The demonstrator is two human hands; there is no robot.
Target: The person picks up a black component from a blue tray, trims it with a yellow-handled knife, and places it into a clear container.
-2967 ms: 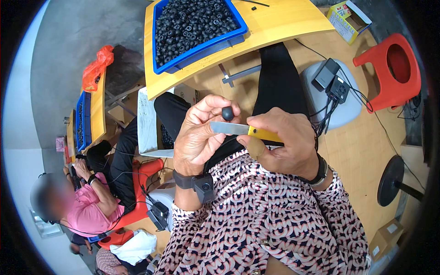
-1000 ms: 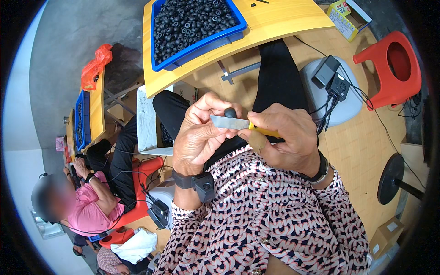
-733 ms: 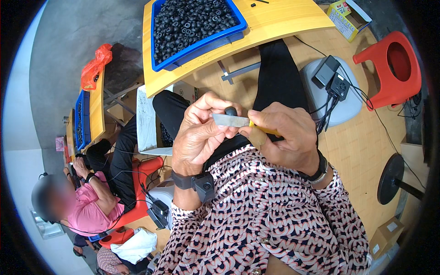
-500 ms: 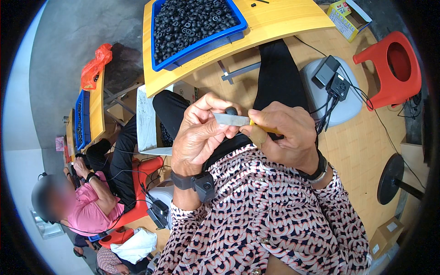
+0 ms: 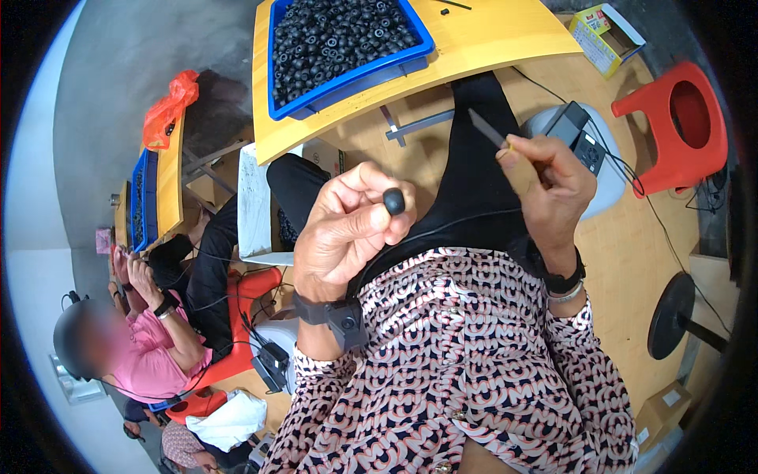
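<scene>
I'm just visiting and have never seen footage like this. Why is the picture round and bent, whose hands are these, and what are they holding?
The camera sits on a person's head and looks down, so the wide lens bends straight edges. The left hand pinches a small black rubber-like piece between its fingertips. The right hand grips a thin grey blade with a yellow handle, held apart from the piece. Ahead is a yellow table carrying a blue bin full of similar black pieces. A red stool stands at the right. At lower left, another person in pink works at their own table.
</scene>
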